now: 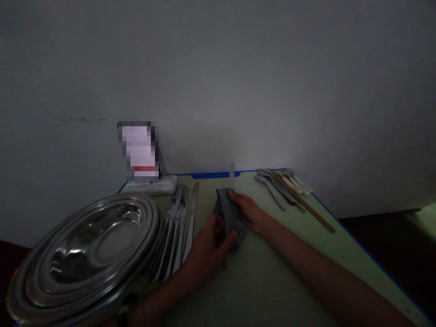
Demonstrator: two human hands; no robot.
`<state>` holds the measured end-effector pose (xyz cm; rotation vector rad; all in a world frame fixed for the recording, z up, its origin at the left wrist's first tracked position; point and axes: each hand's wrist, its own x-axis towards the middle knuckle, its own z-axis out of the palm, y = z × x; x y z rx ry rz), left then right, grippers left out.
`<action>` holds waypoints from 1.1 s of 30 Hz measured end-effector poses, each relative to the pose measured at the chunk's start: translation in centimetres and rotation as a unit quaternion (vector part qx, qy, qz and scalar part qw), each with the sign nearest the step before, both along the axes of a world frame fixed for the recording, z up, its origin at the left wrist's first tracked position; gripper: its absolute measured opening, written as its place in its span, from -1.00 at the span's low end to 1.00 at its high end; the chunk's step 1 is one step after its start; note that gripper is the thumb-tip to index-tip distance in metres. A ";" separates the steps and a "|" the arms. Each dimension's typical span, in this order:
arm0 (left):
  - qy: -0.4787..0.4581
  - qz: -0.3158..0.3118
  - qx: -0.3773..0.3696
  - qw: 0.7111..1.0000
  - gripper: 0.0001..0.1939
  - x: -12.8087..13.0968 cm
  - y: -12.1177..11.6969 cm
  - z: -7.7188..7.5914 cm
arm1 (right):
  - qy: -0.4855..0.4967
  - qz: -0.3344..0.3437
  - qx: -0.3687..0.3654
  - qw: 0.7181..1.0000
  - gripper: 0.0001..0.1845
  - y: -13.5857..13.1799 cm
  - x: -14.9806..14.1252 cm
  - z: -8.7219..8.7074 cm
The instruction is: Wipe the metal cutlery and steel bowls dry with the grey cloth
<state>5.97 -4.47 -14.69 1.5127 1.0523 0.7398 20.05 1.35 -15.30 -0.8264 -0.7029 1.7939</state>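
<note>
A table knife (232, 175) points away from me, its blade tip sticking out past a grey patterned cloth (230, 211) wrapped around its lower part. My left hand (211, 245) is closed on the near end of the cloth, thumb on top. Farther up, my right hand (250, 212) pinches the cloth's right side close to the bare blade. The knife's handle is hidden by the cloth and fingers. Just left of my left hand, several more table knives (182, 222) lie side by side on the table.
Stacked oval metal trays (150, 227) fill the table's left side. Behind them a phone (141, 150) with a blurred screen stands on a pale base (153, 185). Spoons (274, 193), wooden chopsticks (316, 218) and white-handled cutlery (299, 184) lie at the far right. A wall (218, 91) rises behind the blue-edged table (272, 281).
</note>
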 end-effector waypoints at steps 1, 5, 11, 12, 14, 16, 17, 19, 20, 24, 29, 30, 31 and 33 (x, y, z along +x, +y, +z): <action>-0.005 0.000 -0.007 1.000 -0.76 0.0 0.0 0.0 | 0.003 0.007 -0.001 1.000 -0.69 0.0 0.1 0.0; -0.033 0.015 -0.040 0.999 -0.74 0.1 0.0 -0.2 | 0.018 0.040 0.014 0.999 -0.67 -0.1 0.5 -0.3; -0.026 0.012 -0.026 0.999 -0.73 0.1 0.0 -0.1 | 0.020 0.068 0.035 0.997 -0.73 -0.3 0.5 -0.2; -0.019 0.004 -0.013 1.000 -0.74 0.0 -0.1 0.0 | 0.018 0.058 0.028 0.998 -0.73 -0.3 0.4 -0.2; -0.002 -0.008 0.017 1.000 -0.78 -0.1 -0.1 0.2 | 0.007 0.028 0.007 1.000 -0.76 -0.3 0.2 0.0; 0.015 -0.012 0.025 1.000 -0.80 -0.2 -0.1 0.2 | -0.007 -0.001 -0.020 1.000 -0.79 -0.3 0.1 0.2; 0.017 -0.015 0.021 1.000 -0.80 -0.2 -0.1 0.2 | -0.013 -0.013 -0.035 0.999 -0.79 -0.3 0.0 0.2; 0.005 -0.027 0.013 1.000 -0.79 -0.2 -0.1 0.0 | -0.016 -0.032 -0.062 0.997 -0.76 -0.2 0.0 0.3; -0.008 -0.032 0.011 0.999 -0.79 -0.2 -0.1 -0.2 | -0.014 -0.037 -0.072 0.997 -0.74 -0.1 0.0 0.3; -0.052 -0.011 -0.005 0.999 -0.80 0.1 -0.1 -0.5 | 0.020 -0.041 -0.094 0.995 -0.63 0.1 0.2 0.3; -0.021 0.008 -0.037 0.999 -0.69 0.2 0.2 -0.3 | 0.038 -0.063 -0.097 0.993 -0.59 0.3 0.2 0.3; -0.015 -0.003 -0.044 0.999 -0.69 0.2 0.2 -0.3 | 0.038 -0.070 -0.096 0.992 -0.59 0.3 0.2 0.3; -0.012 -0.014 -0.048 0.999 -0.69 0.2 0.2 -0.4 | 0.038 -0.079 -0.093 0.992 -0.59 0.3 0.2 0.3; -0.009 -0.028 -0.050 0.998 -0.70 0.2 0.3 -0.4 | 0.038 -0.091 -0.089 0.991 -0.60 0.2 0.1 0.3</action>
